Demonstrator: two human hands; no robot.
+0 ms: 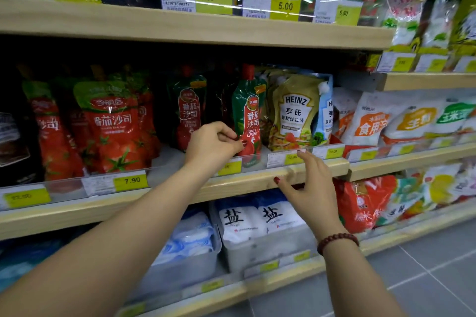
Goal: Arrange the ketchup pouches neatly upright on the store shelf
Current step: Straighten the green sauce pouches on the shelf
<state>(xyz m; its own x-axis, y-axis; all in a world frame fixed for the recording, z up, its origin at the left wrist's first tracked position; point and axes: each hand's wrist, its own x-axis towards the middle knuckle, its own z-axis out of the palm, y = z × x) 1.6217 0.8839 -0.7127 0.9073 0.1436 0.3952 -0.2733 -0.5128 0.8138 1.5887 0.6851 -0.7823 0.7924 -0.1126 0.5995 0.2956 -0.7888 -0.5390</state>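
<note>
Red plastic ketchup pouches with green tops (pixel 113 126) are stood in a crowded, leaning group at the left of the pale wooden shelf (pixel 154 195), behind a clear rail on which a yellow price label marked 7.90 (pixel 131 180) is fixed. Further right and set back, a dark green ketchup pouch with a red panel (pixel 189 108) is seen upright. In front of it, the left hand (pixel 213 144) is raised over the rail. Its fingers are curled, and the lower left edge of a green-and-red spouted ketchup pouch with a red cap (pixel 248 110) is pinched between thumb and fingertips. That pouch is stood upright at the shelf's front. On the shelf below, white salt bags with black characters (pixel 257 216) are packed. A yellow-green Heinz dressing pouch (pixel 293 113) is stood just beside the pinched pouch. Below it, the right hand (pixel 311 185) is held released, fingers straight and spread, before the shelf's wooden edge; whether the edge is touched cannot be told. A dark red bead bracelet (pixel 337 240) is worn on that wrist.
</note>
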